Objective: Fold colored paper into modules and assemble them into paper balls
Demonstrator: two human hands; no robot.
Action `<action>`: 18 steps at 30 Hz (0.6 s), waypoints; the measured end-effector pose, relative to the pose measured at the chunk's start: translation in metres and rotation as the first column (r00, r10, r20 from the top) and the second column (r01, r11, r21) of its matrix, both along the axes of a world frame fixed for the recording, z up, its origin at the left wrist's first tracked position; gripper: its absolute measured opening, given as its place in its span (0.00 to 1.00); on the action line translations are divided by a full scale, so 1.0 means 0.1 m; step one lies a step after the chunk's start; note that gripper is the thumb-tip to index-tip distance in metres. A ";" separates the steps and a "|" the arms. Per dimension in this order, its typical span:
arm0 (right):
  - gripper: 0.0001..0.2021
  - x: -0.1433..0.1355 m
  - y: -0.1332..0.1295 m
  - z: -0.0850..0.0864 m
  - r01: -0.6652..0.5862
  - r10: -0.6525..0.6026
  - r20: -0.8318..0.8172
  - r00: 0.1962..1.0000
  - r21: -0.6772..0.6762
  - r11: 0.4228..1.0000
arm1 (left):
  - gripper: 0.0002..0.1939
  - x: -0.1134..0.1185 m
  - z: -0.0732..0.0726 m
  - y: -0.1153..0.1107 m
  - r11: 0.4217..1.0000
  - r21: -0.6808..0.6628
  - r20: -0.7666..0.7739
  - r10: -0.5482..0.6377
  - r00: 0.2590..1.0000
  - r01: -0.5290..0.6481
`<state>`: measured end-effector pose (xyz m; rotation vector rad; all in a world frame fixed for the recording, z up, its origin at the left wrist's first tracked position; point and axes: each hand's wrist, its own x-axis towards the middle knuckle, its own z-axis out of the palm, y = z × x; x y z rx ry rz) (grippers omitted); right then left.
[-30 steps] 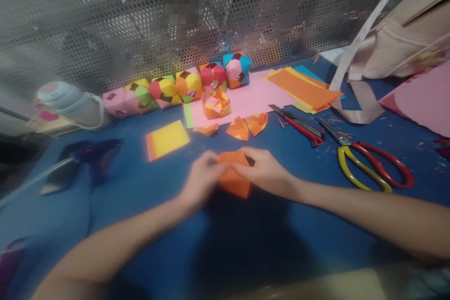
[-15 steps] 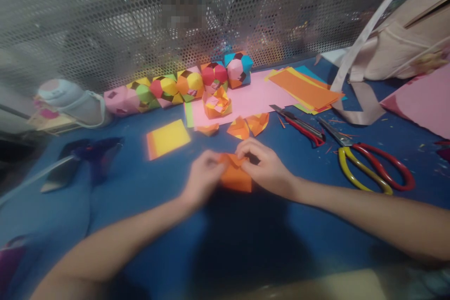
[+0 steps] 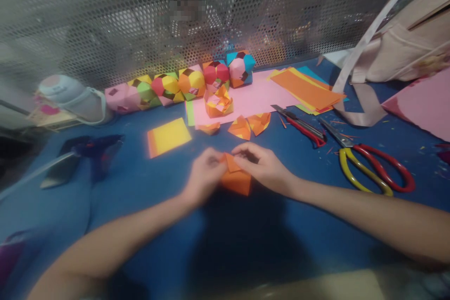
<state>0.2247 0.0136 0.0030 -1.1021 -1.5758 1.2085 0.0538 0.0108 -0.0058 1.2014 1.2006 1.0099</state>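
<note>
Near edge, L: purple item point(image 3: 12, 255), blurred, can't ID. Blue tabletop point(image 3: 140, 225) runs under everything; dark shadow point(image 3: 242, 239) falls on it just below the hands.

Centre: orange paper point(image 3: 237, 183) is btwn both hands, near mid-table. Small flap point(image 3: 232, 163) folded over at its top; lower part hangs toward wearer. L hand point(image 3: 204, 173) pinches the paper's L edge, thumb on top, fingers curled behind. R hand point(image 3: 263, 168) pinches at flap's upper R side w/ thumb + index; other fingers curled, partly hidden.

Far L of hands: dark blue glue gun point(image 3: 96, 147), blurred, on its side. R of hands: scissors point(image 3: 376, 166), one red + one yellow handle, blades pointing away & L. Just beyond blade tips, to L: red-handled cutter point(image 3: 302, 126); thin orange scraps point(image 3: 329, 150) nearby.

Beyond L hand: square stack point(image 3: 171, 137), yellow on top, orange edge showing. Beyond R hand: 2 folded orange pcs point(image 3: 241, 127) side by side, + a third, flatter pc point(image 3: 209, 128) to L.

Behind: pink sheet point(image 3: 263, 91) w/ part-built orange/yellow unit point(image 3: 219, 103) on its L part, stack of coloured strips point(image 3: 305, 86) overlapping its R end. Row of multicolour paper balls point(image 3: 167, 88) behind that, bottle point(image 3: 75, 98) at row's L end. Far R: pale bag point(image 3: 404, 51), strap trailing onto table. Bkgd: perforated metal panel point(image 3: 140, 23).
</note>
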 end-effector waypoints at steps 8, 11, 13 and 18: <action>0.05 0.00 0.01 0.00 -0.021 0.017 0.056 0.998 0.065 0.998 | 0.12 0.01 0.03 0.01 1.000 -0.018 0.015 -0.015 1.000 0.015; 0.05 0.00 0.01 0.00 -0.014 0.008 0.073 0.997 0.081 0.997 | 0.12 0.00 0.02 0.00 0.999 -0.022 0.025 -0.028 0.999 0.028; 0.05 0.01 0.01 -0.01 -0.011 0.004 0.081 0.997 0.093 0.996 | 0.12 -0.01 0.01 0.00 0.999 -0.022 0.034 -0.034 0.999 0.035; 0.05 0.02 0.02 -0.05 -0.010 0.000 0.097 0.995 0.108 0.994 | 0.13 -0.05 -0.05 0.03 0.995 -0.014 0.019 -0.103 0.995 0.103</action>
